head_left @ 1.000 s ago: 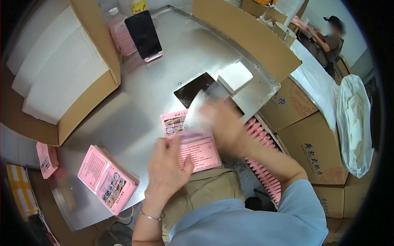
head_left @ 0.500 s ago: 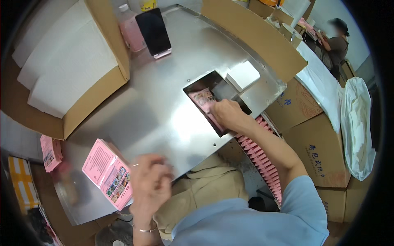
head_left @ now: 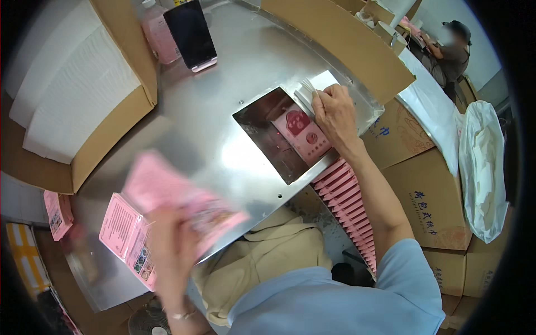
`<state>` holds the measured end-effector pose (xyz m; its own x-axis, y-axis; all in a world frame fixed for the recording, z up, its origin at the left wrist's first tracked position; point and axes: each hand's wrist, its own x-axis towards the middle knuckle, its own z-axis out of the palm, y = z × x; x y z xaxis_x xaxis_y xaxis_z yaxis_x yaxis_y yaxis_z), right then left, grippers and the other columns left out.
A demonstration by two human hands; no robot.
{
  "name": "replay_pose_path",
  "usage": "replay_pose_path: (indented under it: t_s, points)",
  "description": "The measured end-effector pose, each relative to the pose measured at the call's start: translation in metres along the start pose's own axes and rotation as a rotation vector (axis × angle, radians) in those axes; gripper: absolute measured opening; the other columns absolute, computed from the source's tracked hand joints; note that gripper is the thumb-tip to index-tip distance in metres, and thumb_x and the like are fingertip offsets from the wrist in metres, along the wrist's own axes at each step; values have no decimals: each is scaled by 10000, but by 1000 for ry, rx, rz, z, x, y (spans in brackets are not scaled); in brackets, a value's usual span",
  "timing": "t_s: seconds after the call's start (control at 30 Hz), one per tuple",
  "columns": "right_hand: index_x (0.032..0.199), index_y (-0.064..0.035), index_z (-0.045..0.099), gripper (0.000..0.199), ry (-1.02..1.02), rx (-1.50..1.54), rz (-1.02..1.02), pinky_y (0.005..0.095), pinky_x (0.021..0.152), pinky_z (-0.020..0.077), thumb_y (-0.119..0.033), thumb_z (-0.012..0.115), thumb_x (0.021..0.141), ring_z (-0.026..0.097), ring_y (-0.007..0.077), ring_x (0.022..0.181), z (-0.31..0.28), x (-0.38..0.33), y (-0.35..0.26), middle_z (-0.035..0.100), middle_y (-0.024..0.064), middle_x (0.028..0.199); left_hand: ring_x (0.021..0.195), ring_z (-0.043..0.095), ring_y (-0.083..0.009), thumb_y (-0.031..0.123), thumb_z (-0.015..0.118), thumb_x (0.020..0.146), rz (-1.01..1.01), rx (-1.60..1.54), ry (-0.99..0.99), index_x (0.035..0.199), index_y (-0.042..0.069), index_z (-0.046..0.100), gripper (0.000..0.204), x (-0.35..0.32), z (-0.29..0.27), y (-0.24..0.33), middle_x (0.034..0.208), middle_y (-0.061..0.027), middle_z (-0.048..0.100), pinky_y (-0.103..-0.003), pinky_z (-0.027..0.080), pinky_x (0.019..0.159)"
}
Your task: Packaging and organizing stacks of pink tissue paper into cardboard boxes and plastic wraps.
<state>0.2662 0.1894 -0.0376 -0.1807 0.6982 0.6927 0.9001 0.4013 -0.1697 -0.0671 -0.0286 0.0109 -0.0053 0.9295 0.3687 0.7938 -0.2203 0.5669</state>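
My left hand (head_left: 174, 237), smeared by motion, is closed on a pink printed wrapper (head_left: 167, 184), raised above a stack of similar pink wrappers (head_left: 120, 226) at the table's near left. Beyond the rectangular opening in the metal table, my right hand (head_left: 336, 114) pinches the edge of several thin white sheets (head_left: 304, 92), perhaps folded tissues. Its fingers partly cover them. Inside the opening (head_left: 262, 128), a pink packet (head_left: 304, 134) with a dark red print lies along the right side, just below my right wrist.
An open carton (head_left: 120, 120) of white stacks stands at left. Behind are a phone on a stand (head_left: 191, 36) and a pink bottle (head_left: 159, 33). A row of pink packets (head_left: 349, 206) sits below the table's right edge, beside cartons (head_left: 430, 201). Another person (head_left: 455, 53) works far right.
My right hand has left the pink packet in the opening and moved up to the white sheets. My left hand has taken a pink wrapper and lifted it. The view has shifted slightly.
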Motion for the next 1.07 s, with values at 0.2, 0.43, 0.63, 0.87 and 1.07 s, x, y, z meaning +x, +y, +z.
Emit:
replay_pose_path:
  t_s: [0.2,0.43,0.63,0.87,1.07]
  points:
    - [1033,-44,680,263,53,40,-45,420,763,471,-47,650,772,567,303,906,-4,-1,13,593,133,925,936,515,-344,67,672,868,89,50,-130,979,45,598,135,18,78,14,1045,-166,555,-463,398,783]
    - [1133,-31,664,342,-271,478,-647,671,1101,323,-162,619,820,555,357,1232,-54,-89,-129,616,198,1192,1260,460,-404,274,784,634,157,114,-168,1332,36,547,775,24,58,18,1435,-220,458,-510,380,968]
    - [898,-60,662,192,-407,128,-560,591,1092,338,-134,631,724,640,289,837,-6,-20,-163,637,101,840,1350,366,-456,371,776,691,9,266,9,1392,104,506,798,29,83,38,1523,-253,344,-568,277,1045]
    - [843,-50,629,100,8,-130,-208,423,762,470,-139,642,799,567,294,778,-20,-10,-75,563,99,814,1292,387,-452,477,727,763,49,463,-78,1269,169,639,599,16,74,35,1451,-218,439,-519,325,946]
    - [907,-59,657,162,-92,-117,-63,457,819,452,-193,718,840,544,312,921,8,-12,7,570,121,908,1180,433,-370,449,741,780,12,454,25,1378,186,567,676,23,84,29,1398,-188,449,-484,338,880]
